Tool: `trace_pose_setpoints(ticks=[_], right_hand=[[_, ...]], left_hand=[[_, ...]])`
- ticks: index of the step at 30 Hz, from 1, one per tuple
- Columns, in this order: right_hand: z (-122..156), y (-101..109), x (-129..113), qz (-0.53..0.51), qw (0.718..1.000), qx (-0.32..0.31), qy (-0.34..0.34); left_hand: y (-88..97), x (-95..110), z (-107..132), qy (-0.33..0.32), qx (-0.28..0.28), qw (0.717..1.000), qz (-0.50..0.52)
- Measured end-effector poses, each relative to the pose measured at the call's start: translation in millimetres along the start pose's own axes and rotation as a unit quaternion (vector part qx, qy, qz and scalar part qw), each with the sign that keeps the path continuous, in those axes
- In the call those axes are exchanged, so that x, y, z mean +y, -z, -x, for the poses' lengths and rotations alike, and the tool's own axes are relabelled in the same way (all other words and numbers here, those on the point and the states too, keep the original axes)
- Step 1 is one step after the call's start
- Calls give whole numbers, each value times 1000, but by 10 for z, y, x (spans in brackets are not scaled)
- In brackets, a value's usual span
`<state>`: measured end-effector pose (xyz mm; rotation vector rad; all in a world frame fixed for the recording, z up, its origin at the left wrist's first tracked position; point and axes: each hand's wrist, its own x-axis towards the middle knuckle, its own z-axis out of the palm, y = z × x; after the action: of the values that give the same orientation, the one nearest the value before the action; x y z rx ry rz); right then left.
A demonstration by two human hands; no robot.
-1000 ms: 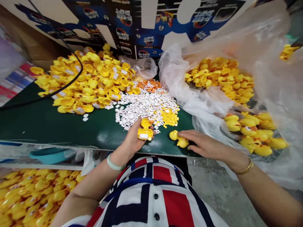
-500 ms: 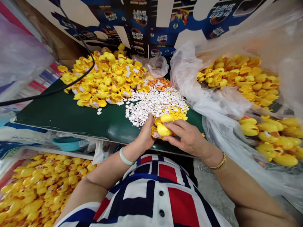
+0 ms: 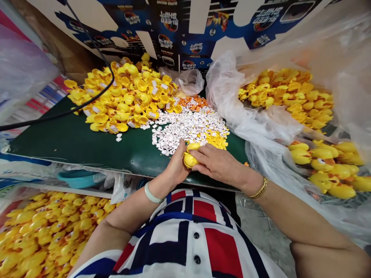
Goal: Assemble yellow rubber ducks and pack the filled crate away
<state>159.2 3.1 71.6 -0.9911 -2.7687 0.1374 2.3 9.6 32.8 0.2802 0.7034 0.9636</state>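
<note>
A yellow rubber duck [image 3: 189, 157] is pressed between my left hand [image 3: 177, 166] and my right hand [image 3: 216, 163], mostly covered by my fingers. Both hands rest at the near edge of a dark green table [image 3: 72, 144]. Just beyond my fingertips lies a heap of small white plastic pieces [image 3: 185, 133], with small yellow pieces [image 3: 217, 141] at its right side. Orange duck bills [image 3: 193, 102] lie behind it. A large pile of yellow duck halves [image 3: 121, 98] fills the table's far left.
Clear plastic bags of yellow ducks [image 3: 324, 170] crowd the right side. A bin of finished ducks [image 3: 49, 235] sits below the table at left, near a teal basin [image 3: 78, 178]. A black cable [image 3: 72, 110] crosses above the table. A printed cardboard box [image 3: 174, 27] stands behind.
My hands have come together on one duck, its two halves now closed. My right hand has left the duck that lay on the table, and that duck no longer shows there.
</note>
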Motion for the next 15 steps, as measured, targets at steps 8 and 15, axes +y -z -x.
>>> trace_pose_setpoints(ticks=[8, 15], right_hand=[[138, -242, -63, -111, 982, 116, -98], [182, -353, 91, -245, 947, 161, -130]], left_hand=[[185, 32, -9, -38, -92, 993, -69], [402, 104, 39, -99, -140, 922, -347]])
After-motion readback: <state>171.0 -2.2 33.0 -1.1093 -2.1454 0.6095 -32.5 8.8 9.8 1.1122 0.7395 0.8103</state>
